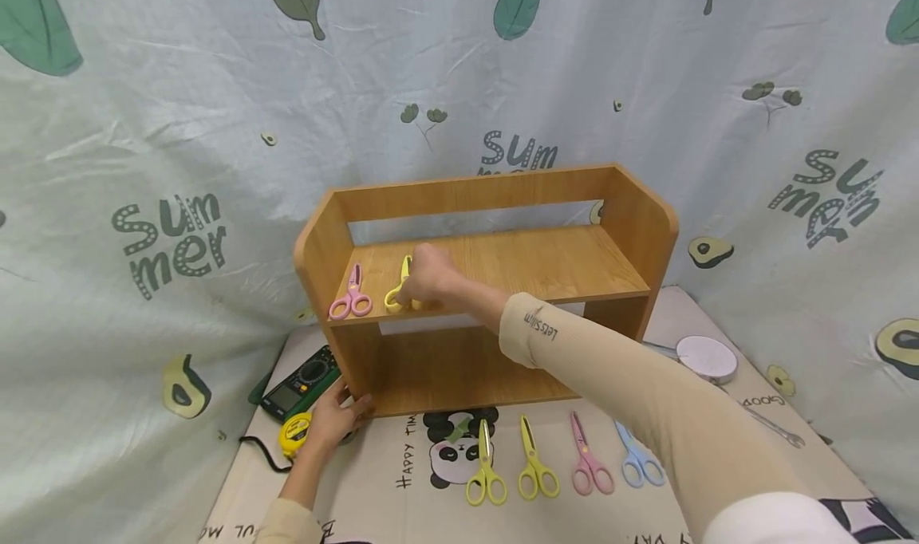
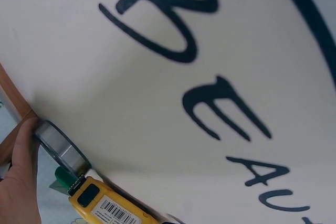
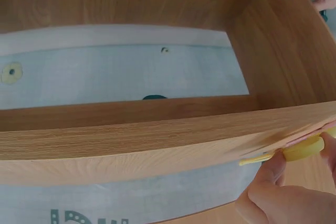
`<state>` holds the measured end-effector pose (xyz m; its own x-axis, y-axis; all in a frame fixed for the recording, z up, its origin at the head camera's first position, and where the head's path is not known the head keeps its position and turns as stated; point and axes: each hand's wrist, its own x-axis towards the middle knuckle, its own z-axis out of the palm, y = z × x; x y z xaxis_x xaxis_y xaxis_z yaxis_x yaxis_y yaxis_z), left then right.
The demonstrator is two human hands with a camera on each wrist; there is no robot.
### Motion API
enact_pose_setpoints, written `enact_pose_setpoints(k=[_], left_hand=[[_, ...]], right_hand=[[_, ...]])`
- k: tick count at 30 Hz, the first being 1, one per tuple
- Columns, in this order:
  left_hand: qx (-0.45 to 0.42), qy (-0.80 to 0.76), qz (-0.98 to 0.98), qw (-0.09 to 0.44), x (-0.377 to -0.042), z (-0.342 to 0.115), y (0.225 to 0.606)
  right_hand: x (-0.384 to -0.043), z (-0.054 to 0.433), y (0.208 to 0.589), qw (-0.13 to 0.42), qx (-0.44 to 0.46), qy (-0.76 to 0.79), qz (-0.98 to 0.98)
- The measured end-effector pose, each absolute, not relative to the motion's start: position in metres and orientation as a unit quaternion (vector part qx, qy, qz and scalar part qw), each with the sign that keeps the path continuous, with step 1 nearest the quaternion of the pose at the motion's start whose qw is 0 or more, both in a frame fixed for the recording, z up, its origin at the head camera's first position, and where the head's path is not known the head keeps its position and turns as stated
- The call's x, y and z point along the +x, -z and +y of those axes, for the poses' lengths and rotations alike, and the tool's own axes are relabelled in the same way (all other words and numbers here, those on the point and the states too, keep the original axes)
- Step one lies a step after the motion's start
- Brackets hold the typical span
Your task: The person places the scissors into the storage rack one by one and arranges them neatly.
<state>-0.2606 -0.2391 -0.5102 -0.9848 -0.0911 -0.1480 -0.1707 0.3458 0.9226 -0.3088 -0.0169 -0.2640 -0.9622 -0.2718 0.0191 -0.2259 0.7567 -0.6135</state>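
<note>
A two-tier wooden shelf [image 1: 495, 362] stands on the patterned cloth. On its upper board, toward the left, my right hand [image 1: 431, 277] pinches the handles of yellow scissors [image 1: 392, 295]; the blades point to the back, and the hand covers part of the handles. Pink scissors [image 1: 352, 295] lie just left of them on the same board. In the right wrist view, thumb and fingers meet on the yellow handle [image 3: 304, 149]. At the shelf's lower left front corner, my left hand [image 1: 332, 418] holds the side panel, thumb on the inner side.
In front of the shelf lie two yellow scissors [image 1: 486, 480] [image 1: 534, 468], pink scissors [image 1: 589, 464] and blue scissors [image 1: 637, 458]. Left stand a multimeter [image 1: 297, 388] and yellow tape measure [image 1: 293, 434]; a tape roll [image 2: 63, 148] sits by the left hand. Right: a white disc [image 1: 707, 358], a wrench [image 1: 778, 431].
</note>
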Motion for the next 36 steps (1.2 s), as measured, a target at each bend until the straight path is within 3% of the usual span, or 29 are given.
enact_pose_setpoints(k=[36], left_hand=[[-0.088,-0.563,0.820,0.044,-0.2608,-0.2398,0.5102]], right_hand=[[-0.3164,-0.0248,0.2628,0.074,-0.122,0.265,0.954]])
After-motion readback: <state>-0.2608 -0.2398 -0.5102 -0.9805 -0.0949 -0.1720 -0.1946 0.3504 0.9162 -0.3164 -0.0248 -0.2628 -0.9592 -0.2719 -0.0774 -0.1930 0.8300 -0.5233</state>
